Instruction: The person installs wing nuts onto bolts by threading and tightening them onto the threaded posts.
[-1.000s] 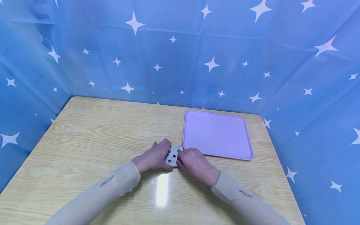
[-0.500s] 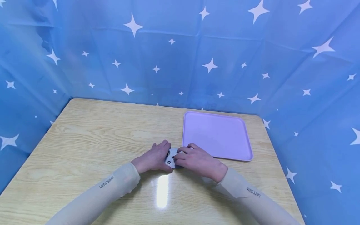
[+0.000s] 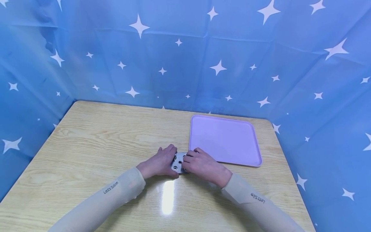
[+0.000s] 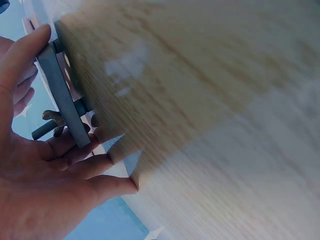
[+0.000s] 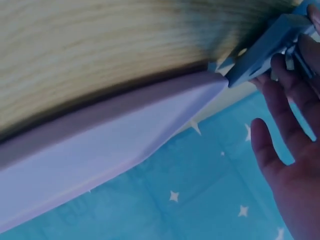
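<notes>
A grey metal plate with round holes [image 3: 177,163] lies on the table between both hands. My left hand [image 3: 159,162] grips its left end, thumb at the near edge and fingers at the far edge. In the left wrist view a wing nut [image 4: 53,118] sits on a threaded bolt [image 4: 44,130] standing up from the plate, and bolt heads show underneath. My right hand [image 3: 203,166] has its fingers bent over the right end, pinching a small fastener [image 5: 289,62] there. The fingers hide most of this fastener, so its exact kind is unclear.
A shallow purple tray [image 3: 224,140] stands at the back right, its near left corner close to the plate. The wood-grain table [image 3: 95,145] ends at a blue curtain with white stars [image 3: 179,58] at the back and both sides.
My right hand's fingers spread and turned over the plate's right end half a second ago. Now they are drawn together on it again. The left hand and plate stay nearly in place.
</notes>
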Motion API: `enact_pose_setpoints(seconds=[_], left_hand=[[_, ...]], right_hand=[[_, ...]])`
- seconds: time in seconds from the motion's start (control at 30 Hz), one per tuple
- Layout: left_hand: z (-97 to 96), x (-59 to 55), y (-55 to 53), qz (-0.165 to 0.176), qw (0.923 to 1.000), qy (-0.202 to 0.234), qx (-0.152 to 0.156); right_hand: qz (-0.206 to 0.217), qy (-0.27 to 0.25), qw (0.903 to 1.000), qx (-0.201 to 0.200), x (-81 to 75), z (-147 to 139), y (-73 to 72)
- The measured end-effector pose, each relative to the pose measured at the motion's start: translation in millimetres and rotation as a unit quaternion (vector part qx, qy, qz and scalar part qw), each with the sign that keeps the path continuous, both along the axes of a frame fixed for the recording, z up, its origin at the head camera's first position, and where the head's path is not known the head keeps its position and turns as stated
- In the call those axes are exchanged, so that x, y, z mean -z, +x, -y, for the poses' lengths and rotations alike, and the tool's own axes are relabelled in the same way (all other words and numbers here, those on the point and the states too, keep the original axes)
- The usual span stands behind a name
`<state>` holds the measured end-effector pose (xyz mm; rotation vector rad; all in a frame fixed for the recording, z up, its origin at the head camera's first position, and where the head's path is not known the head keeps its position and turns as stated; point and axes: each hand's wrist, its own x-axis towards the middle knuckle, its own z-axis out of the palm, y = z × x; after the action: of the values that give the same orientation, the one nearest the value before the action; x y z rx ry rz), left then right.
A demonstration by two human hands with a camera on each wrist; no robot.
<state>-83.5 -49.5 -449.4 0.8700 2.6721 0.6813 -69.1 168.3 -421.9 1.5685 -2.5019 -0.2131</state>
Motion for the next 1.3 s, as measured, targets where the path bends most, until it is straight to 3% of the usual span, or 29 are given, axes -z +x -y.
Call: enact_pose_setpoints(seconds=[0.13, 0.37, 0.67, 0.77, 0.9, 1.0, 1.3], left_hand=[[-0.5, 1.5, 0.1, -0.004, 1.0000, -0.001, 0.001], [-0.9, 1.6, 0.1, -0.001, 1.0000, -0.003, -0.003], [-0.9, 0.6, -0.4, -0.002, 1.0000, -0.004, -0.001], [-0.2, -0.2, -0.1, -0.001, 1.0000, -0.003, 0.002], [0.7, -1.0, 0.2, 0.004, 1.0000, -0.008, 0.001], [1.2, -1.6, 0.1, 0.006, 0.9998, -0.017, -0.002], [-0.6, -2.6, -0.3, 0.002, 0.9998, -0.019, 0.004]], right_hand=[[0.011, -0.008, 0.9996, 0.024, 5.0, 3, 1.9], [0.046, -0.070, 0.9925, 0.089, 11.7, 8, 7.9], [0.068, -0.083, 0.9832, 0.148, 10.6, 11, 12.1], [0.068, -0.069, 0.9873, 0.126, 2.1, 5, 8.1], [0.057, -0.034, 0.9971, 0.037, -9.8, -2, 1.0], [0.057, -0.009, 0.9983, -0.014, -13.6, -5, -1.9], [0.063, 0.016, 0.9977, -0.014, -9.1, -6, -3.0]])
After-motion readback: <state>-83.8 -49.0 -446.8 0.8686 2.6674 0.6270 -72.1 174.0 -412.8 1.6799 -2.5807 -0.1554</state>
